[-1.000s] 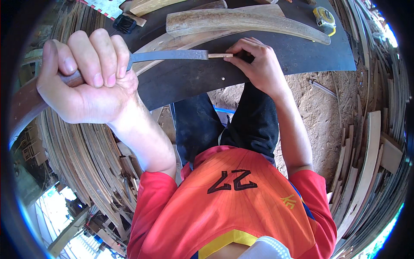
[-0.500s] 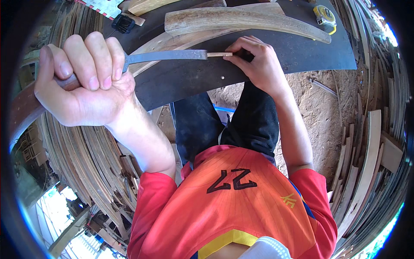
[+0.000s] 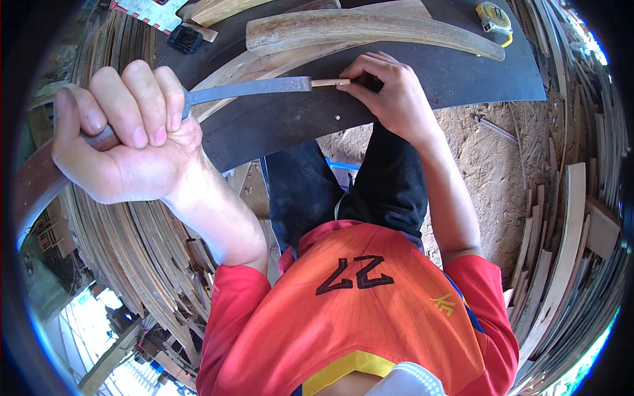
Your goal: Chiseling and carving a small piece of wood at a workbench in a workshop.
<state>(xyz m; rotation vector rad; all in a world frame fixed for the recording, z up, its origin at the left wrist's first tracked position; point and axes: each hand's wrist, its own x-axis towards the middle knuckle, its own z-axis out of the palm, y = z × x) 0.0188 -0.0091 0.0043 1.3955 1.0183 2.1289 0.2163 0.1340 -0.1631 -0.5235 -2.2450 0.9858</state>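
Observation:
My left hand (image 3: 125, 138) is wrapped round the brown wooden handle (image 3: 43, 168) of a long tool, raised at the left. Its narrow, gently curved grey metal blade (image 3: 247, 88) reaches right across the dark work surface and ends square. Against that end lies a thin, pale wood strip (image 3: 328, 82). My right hand (image 3: 389, 89) pinches the strip's right end between thumb and fingers. The fingers partly hide how much of the strip there is. Whether the strip touches the blade's end face or overlaps it, I cannot tell.
A dark tabletop (image 3: 277, 125) carries a curved wooden piece (image 3: 370, 33), more pale boards, a yellow tape measure (image 3: 494, 18) and a small black object (image 3: 184, 39). Stacked wood strips (image 3: 135, 244) flank me at the left; more boards (image 3: 558, 244) stand at the right.
My left hand and the tool sit slightly lower and further left. My right hand has shifted a little left with the strip. Both grips look the same.

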